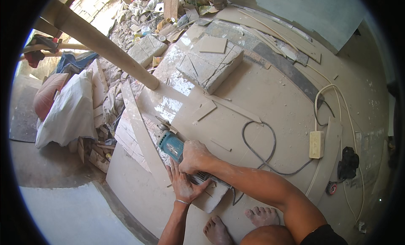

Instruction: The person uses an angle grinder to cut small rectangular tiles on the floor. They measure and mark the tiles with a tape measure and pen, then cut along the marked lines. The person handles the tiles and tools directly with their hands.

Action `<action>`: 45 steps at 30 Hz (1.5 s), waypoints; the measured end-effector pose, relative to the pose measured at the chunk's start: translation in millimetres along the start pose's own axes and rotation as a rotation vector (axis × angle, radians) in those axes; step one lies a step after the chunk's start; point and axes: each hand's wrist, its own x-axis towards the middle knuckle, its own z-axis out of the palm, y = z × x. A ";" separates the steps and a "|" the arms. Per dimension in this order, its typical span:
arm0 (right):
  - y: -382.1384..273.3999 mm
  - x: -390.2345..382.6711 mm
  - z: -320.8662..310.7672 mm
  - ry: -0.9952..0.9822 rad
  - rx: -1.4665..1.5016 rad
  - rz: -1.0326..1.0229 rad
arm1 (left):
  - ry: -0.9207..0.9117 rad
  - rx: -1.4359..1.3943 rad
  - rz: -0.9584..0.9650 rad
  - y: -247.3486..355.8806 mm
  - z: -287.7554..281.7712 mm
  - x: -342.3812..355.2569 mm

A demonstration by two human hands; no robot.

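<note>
My right hand is closed round a teal angle grinder, whose disc end points up and left. My left hand lies beside and below it, fingers spread and thumb stretched out to the right, touching a pale chunky slab near my bare feet. A long narrow tile strip passes diagonally to the left of the grinder, over white speckled pieces. The grinder's rear is partly hidden by my hands, and its cable loops out to the right.
A scored block with a small tile on it lies ahead. A slanted pole, rubble and a white sack fill the left and back. Boards, a pale power strip, cords and a dark object lie on the right.
</note>
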 end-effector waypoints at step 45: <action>14.1 -9.8 2.7 0.039 -0.026 -0.094 | 0.018 0.034 0.011 -13.7 9.8 -3.8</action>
